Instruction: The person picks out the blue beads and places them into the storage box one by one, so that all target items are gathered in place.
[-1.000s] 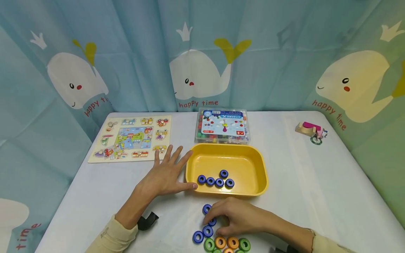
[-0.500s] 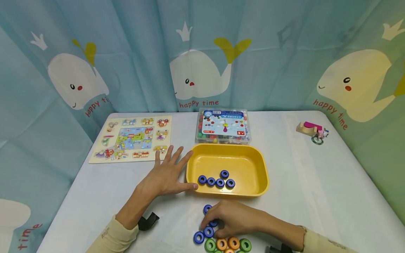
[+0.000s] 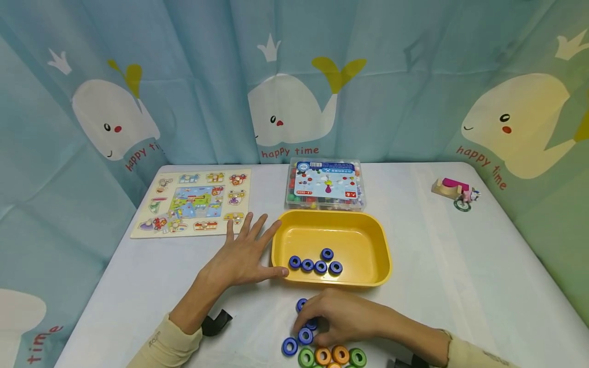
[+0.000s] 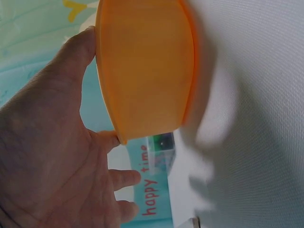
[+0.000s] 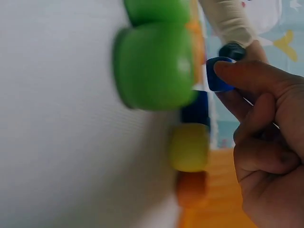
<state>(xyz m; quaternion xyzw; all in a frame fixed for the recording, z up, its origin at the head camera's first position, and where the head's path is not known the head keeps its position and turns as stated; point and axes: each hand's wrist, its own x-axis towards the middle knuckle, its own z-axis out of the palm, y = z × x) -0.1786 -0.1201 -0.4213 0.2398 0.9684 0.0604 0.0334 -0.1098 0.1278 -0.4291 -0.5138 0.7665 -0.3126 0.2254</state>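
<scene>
**Fingers (image 3: pixel 314 306) of your right hand (image 3: pixel 342 314) pinch one blue ring (image 3: pixel 306 336)**

Your thumb and index finger close on opposite sides of it, on the near side of the yellow tray (image 3: pixel 356 237), just beyond a green ring (image 3: pixel 306 357). Whether it touches the table (image 3: pixel 460 286) you can't tell from these views. Your left hand (image 3: pixel 241 258) is spread, fingers straight, thumb and index touching the tray's rim.

Expect the ring to be light, stiff and hard to break; its glossy, rounded wall may slip or roll, so take hold across its full width, pads on opposite sides of that wall.

Its hole faces up toward your head camera, so its axis stands roughly upright. Being round, it shows no long axis lying across the table.
</scene>
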